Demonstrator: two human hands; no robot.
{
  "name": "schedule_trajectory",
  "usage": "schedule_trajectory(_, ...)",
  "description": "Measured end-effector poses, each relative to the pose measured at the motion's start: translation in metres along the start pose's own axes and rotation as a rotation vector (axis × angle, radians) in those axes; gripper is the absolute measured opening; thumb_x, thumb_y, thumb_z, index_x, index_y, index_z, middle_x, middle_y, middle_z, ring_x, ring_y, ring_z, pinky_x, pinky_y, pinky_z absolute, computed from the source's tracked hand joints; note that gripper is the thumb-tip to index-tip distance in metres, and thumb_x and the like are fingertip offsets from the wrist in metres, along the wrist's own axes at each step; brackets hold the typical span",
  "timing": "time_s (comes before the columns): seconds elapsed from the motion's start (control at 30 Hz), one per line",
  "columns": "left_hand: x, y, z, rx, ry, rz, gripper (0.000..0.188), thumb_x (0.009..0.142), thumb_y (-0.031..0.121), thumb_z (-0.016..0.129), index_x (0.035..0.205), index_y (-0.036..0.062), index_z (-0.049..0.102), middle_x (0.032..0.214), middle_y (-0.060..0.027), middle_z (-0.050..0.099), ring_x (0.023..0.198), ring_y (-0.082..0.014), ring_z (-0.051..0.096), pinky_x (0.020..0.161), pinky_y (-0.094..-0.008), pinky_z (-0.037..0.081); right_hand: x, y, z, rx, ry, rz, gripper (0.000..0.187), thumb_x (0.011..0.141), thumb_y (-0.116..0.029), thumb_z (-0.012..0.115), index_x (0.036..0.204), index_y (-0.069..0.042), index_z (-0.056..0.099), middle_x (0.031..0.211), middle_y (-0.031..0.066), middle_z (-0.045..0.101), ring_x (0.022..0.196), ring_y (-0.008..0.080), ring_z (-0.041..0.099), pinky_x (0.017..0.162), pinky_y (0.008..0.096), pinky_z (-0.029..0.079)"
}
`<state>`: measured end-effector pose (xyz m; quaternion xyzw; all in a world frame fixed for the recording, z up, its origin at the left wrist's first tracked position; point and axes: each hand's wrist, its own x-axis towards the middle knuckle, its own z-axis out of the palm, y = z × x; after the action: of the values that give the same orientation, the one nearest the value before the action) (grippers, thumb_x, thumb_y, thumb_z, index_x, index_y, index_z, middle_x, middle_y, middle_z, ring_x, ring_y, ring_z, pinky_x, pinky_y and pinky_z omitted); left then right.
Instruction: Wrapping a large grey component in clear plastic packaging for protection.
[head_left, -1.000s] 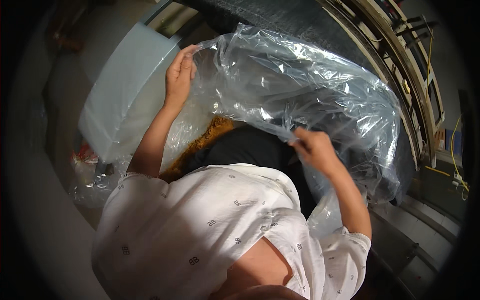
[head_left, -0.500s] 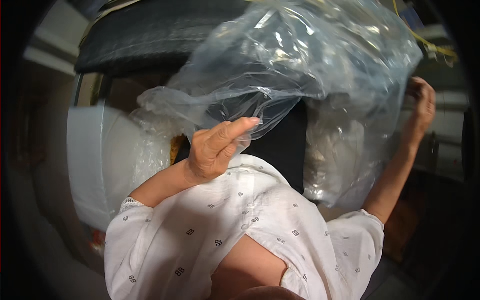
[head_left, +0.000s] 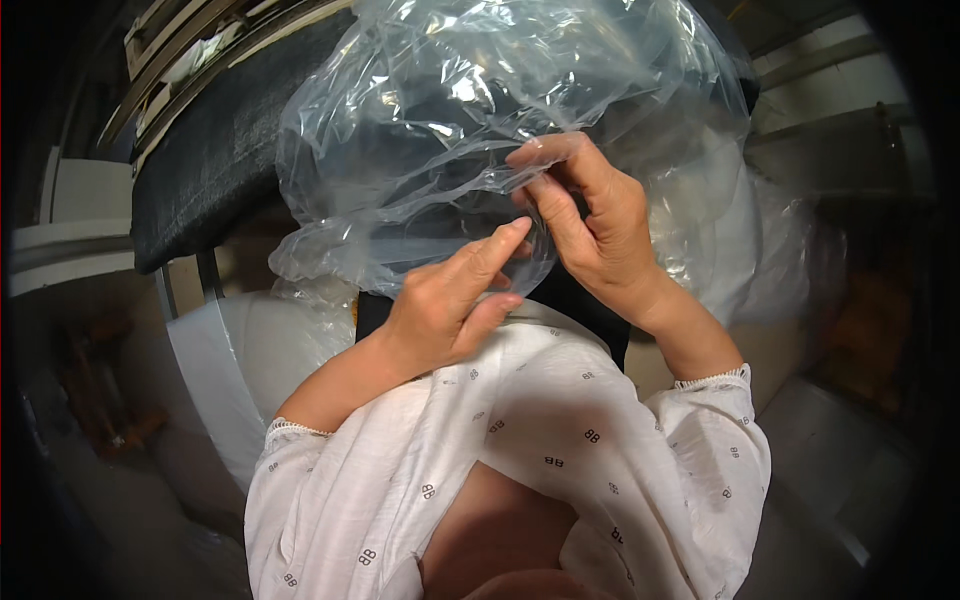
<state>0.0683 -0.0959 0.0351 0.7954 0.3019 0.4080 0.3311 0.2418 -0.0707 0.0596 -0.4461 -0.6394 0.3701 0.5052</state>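
Observation:
A large, crumpled clear plastic bag [head_left: 440,130] spreads over the dark surface in front of me and hangs down toward my lap. My left hand [head_left: 445,305] holds the loose near edge of the film, its index finger stretched forward and its thumb lower. Close on its right, my right hand [head_left: 600,220] grips a fold of the same film between bent fingers and thumb. The fingertips of both hands almost meet at the film's edge. Some of the left fingers are partly hidden behind the hand and the film.
A black padded surface [head_left: 215,165] lies at the far left, with slatted strips [head_left: 185,60] beyond it. More clear film [head_left: 790,240] hangs at the right. A pale sheet-like panel [head_left: 215,375] stands beside my left arm, and black cloth [head_left: 575,305] covers my lap.
My right hand has come in from the far right to the film beside my left hand. The plastic bag sits further left in view, and the view has shifted.

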Motion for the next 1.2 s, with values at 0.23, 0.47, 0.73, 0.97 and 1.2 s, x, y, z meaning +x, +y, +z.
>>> schedule_trajectory(0.23, 0.057, 0.006, -0.025, 0.237, 0.153, 0.265, 0.036, 0.07, 0.0, 0.07, 0.105, 0.0016, 0.061, 0.088, -0.0115, 0.061, 0.072, -0.0233, 0.061, 0.062, -0.0292, 0.05, -0.007, -0.005, -0.013, -0.118, -0.005, -0.074, 0.014, 0.081, 0.005, 0.052, 0.094, -0.001, 0.055, 0.072, 0.0102, 0.057, 0.062, 0.0198, 0.059, 0.057, 0.0286, 0.046)
schedule_trajectory(0.47, 0.111, 0.0, -0.038, 0.197, -0.131, 0.257, 0.035, 0.072, 0.006, 0.071, 0.106, 0.007, 0.063, 0.096, -0.007, 0.057, 0.085, -0.0149, 0.055, 0.071, -0.0245, 0.046, -0.006, 0.001, -0.022, -0.242, -0.041, -0.2, 0.013, 0.078, 0.003, 0.056, 0.091, -0.001, 0.053, 0.076, 0.0128, 0.056, 0.063, 0.0283, 0.057, 0.056, 0.0336, 0.045)
schedule_trajectory(0.73, 0.11, -0.017, -0.033, 0.079, -0.065, 0.268, 0.018, 0.077, 0.007, 0.066, 0.092, 0.0017, 0.058, 0.09, -0.0056, 0.058, 0.082, -0.0165, 0.055, 0.073, -0.0267, 0.044, 0.005, -0.005, -0.036, -0.091, -0.197, -0.054, 0.01, 0.083, 0.001, 0.05, 0.091, -0.002, 0.056, 0.081, 0.0086, 0.052, 0.074, 0.0183, 0.053, 0.067, 0.0278, 0.043)
schedule_trajectory(0.97, 0.122, -0.022, -0.041, -0.101, -0.053, 0.108, 0.023, 0.077, 0.017, 0.068, 0.092, 0.0032, 0.058, 0.084, -0.0025, 0.06, 0.074, -0.0148, 0.055, 0.072, -0.0266, 0.042, 0.012, -0.001, -0.042, 0.304, -0.257, 0.055, 0.016, 0.096, -0.012, 0.037, 0.098, -0.001, 0.049, 0.088, 0.0033, 0.052, 0.084, 0.0122, 0.051, 0.08, 0.0253, 0.039)
schedule_trajectory(1.2, 0.115, -0.041, -0.055, -0.087, -0.075, 0.08, 0.009, 0.08, 0.007, 0.064, 0.087, 0.0023, 0.059, 0.079, -0.0016, 0.058, 0.073, -0.0116, 0.054, 0.066, -0.0252, 0.043, 0.013, 0.0, -0.048, 0.283, -0.116, 0.171, 0.013, 0.094, -0.01, 0.041, 0.094, -0.002, 0.051, 0.078, -0.0005, 0.05, 0.068, 0.005, 0.046, 0.063, 0.0188, 0.038)
